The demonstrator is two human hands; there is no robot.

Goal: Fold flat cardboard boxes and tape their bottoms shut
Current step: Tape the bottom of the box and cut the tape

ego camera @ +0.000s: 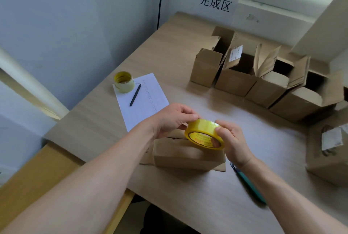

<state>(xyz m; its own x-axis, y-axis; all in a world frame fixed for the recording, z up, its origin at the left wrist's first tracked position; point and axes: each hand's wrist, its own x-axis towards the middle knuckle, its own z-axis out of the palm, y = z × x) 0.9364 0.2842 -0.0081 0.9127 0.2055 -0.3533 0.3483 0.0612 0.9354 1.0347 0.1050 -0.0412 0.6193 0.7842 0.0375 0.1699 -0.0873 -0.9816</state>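
A yellow tape roll [202,130] is held in the air between both hands, just above a folded cardboard box [186,155] that lies on the table in front of me. My left hand [171,120] pinches the roll's upper left rim with thumb and fingertips. My right hand [232,141] grips the roll's right side, fingers curled round it. The box sits with a closed face up; part of it is hidden behind the roll and my hands.
Several set-up boxes [235,71] stand open-topped in a row at the back right, under a paper sign [215,3]. Another box [327,150] stands at the right edge. A second tape roll [123,82], a pen [135,94] and a sheet [145,100] lie left. A teal tool [250,186] lies under my right forearm.
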